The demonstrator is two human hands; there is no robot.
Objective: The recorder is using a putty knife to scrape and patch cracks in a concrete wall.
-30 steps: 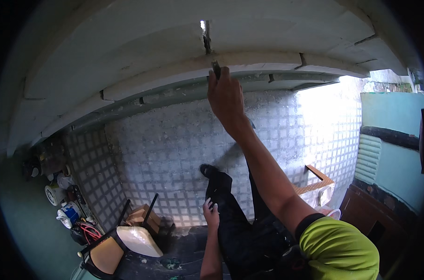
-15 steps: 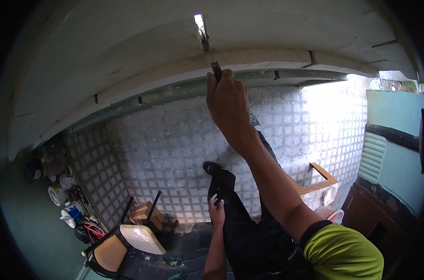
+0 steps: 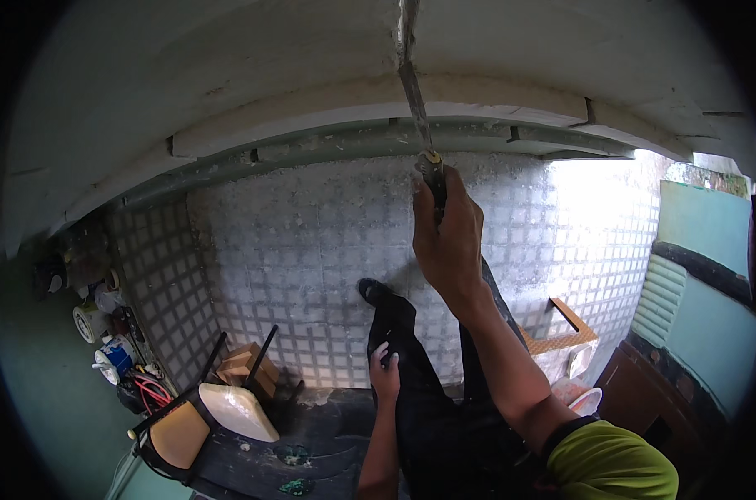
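Dark-handled tool [image 3: 432,171] gripped in right hand [image 3: 449,237], fingers closed round the handle, held just below the pale ledge [image 3: 503,102]. Its thin blade [image 3: 417,102] is pointed up across the ledge, toward the narrow slot [image 3: 407,29] above it; whether the tip is inserted can't be told. Left hand [image 3: 385,373] is held well below the ledge, loosely curled, at the black trousers [image 3: 415,362]; nothing seen gripped, contact unclear. Grid-patterned floor [image 3: 294,225] is seen below the ledge. Far below and left of the ledge: chair [image 3: 178,437], pale seat pad [image 3: 238,412], cardboard box [image 3: 261,375]. Below and right of it: brown patterned frame [image 3: 565,340], white-rimmed bucket [image 3: 588,402].
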